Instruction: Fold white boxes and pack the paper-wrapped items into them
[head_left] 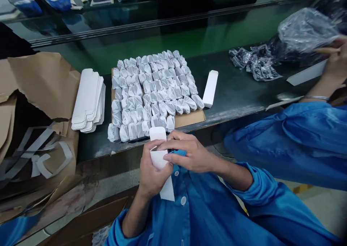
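A narrow white cardboard box (167, 190) is held upright in front of my body, its top flap raised. My left hand (153, 175) is wrapped round its middle. At the box's open top, my right hand (192, 152) has its thumb on the front edge and its fingers bent over the opening. The fingertips are partly hidden, and whether anything is inside the box cannot be seen. Just beyond my hands, rows of small items wrapped in white paper (154, 90) stand packed together on a flat piece of cardboard (189, 118).
Flat white box blanks (88, 97) are stacked at left beside a large carton (46, 83) with paper strips (54, 159). One white box (210, 88) lies right of the wrapped items. Plastic bags (306, 30) and a co-worker's hand (336, 63) are at far right.
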Demonstrator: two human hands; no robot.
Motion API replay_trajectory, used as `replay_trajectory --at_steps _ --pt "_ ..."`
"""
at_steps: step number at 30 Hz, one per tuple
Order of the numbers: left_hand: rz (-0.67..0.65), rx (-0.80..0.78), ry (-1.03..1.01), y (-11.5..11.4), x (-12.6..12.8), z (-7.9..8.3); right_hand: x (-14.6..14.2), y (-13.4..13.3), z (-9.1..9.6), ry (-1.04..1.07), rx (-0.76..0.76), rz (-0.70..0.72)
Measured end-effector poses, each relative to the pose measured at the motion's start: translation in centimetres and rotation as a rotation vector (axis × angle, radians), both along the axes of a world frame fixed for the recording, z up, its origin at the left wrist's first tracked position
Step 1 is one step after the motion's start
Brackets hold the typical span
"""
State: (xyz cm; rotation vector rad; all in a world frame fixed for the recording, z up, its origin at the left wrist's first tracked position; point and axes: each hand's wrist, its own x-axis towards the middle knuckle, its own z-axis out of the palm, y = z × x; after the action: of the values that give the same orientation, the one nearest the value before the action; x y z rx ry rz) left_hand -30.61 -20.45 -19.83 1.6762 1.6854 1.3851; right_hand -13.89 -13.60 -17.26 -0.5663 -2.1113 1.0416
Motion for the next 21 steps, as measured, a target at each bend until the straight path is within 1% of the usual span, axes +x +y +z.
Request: replay_trajectory --at_steps 1,2,3,5,6,8,9,10,12,15,17,19,21 --pt "-0.018 -0.008 0.002 0.0 -0.1 0.0 -0.1 0.3 0.1 0.016 -0.049 0.003" --pt "-0.043 -0.027 -0.014 -0.1 -0.2 0.0 -0.1 0.6 0.3 0.05 -0.122 -0.029" --pt "-0.067 -0.052 -0.039 -0.1 -0.3 -0.1 -0.1 1.0 0.6 0.106 -0.209 -0.091" --pt "-0.103 -0.101 -0.074 -0.1 -0.5 -0.1 -0.4 1.8 1.1 0.214 -0.416 -0.204" --pt "-0.123 -0.117 -0.071 -0.1 -0.6 -0.2 -0.7 2.2 1.3 0.238 -0.525 -0.211" --pt "-0.153 -0.11 -0.018 0.0 -0.8 -0.2 -1.4 2.9 1.6 0.231 -0.697 -0.119" --pt "-0.158 -0.087 0.022 0.0 -0.9 -0.2 -1.8 3.0 1.8 0.216 -0.749 -0.062" --pt "-0.158 -0.06 0.062 0.1 -1.0 -0.1 -2.2 3.1 1.9 0.199 -0.778 -0.017" --pt "-0.138 -0.013 0.138 0.3 -1.1 -0.2 -2.7 2.9 2.0 0.16 -0.769 0.021" --pt "-0.104 0.041 0.191 0.6 -1.0 -0.7 -2.8 2.1 2.3 0.071 -0.7 -0.027" --pt "-0.061 0.107 0.163 0.7 -0.8 -1.2 -2.7 1.8 2.4 0.052 -0.66 -0.083" --pt "-0.02 0.169 0.114 0.7 -0.6 -1.6 -2.6 1.6 2.4 0.053 -0.631 -0.096" --pt "-0.014 0.198 0.08 0.7 -0.5 -1.8 -2.6 1.7 2.3 0.065 -0.624 -0.092"
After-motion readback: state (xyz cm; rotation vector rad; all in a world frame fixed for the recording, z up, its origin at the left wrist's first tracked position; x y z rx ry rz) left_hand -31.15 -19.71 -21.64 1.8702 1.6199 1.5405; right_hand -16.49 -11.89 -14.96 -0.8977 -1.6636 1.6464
